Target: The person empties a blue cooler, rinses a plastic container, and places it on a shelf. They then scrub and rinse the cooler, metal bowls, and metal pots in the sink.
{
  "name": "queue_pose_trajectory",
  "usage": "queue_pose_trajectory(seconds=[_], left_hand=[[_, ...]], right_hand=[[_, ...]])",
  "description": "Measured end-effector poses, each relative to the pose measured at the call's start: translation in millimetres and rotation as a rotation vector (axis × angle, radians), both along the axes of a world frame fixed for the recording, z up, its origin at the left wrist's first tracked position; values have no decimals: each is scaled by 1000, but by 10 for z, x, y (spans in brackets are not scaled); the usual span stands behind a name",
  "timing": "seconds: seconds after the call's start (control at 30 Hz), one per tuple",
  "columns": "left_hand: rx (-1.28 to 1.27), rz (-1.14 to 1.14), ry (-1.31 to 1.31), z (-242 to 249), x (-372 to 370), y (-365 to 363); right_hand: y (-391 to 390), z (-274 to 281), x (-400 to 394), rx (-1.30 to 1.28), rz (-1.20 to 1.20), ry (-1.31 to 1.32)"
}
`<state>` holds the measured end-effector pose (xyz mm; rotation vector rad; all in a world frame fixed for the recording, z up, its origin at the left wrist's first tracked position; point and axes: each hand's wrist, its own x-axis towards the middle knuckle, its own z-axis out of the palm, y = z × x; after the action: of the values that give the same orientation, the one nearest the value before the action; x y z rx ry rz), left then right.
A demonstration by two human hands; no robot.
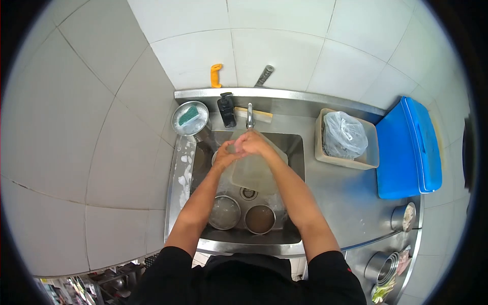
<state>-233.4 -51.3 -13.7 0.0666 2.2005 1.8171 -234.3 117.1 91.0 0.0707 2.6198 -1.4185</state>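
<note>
A translucent plastic container lies tilted in the steel sink, below the faucet. My left hand and my right hand meet over its upper left part, near the faucet. The fingers of my left hand are bent and touch or nearly touch my right hand. What either hand grips, if anything, cannot be made out. Two round pans sit in the sink's lower part, one with cloudy water and one with brownish liquid.
On the left rim stands a metal pot with a green sponge. A black pump bottle is beside the faucet. To the right are a plastic bin holding a bag and a blue cooler. Metal pots lie lower right.
</note>
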Motion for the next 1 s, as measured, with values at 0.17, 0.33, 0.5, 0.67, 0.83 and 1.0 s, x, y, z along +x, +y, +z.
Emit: queue_pose_trajectory(seconds=[0.17,0.33,0.5,0.67,0.83,1.0], left_hand=[[80,-11,-162,-86,8,35],[-18,33,72,-344,47,71],[120,52,-77,31,197,52],[94,-20,-210,179,245,-85],[-147,82,130,3,281,-127],[128,116,-56,-23,338,-191]], right_hand=[[-27,-5,-12,183,-253,300],[-61,-211,-56,234,-185,335],[-66,123,-4,-176,-73,-143],[-73,14,-51,-425,52,-317],[-121,-96,-26,-72,-77,123],[-128,-68,-52,-282,-112,-50]])
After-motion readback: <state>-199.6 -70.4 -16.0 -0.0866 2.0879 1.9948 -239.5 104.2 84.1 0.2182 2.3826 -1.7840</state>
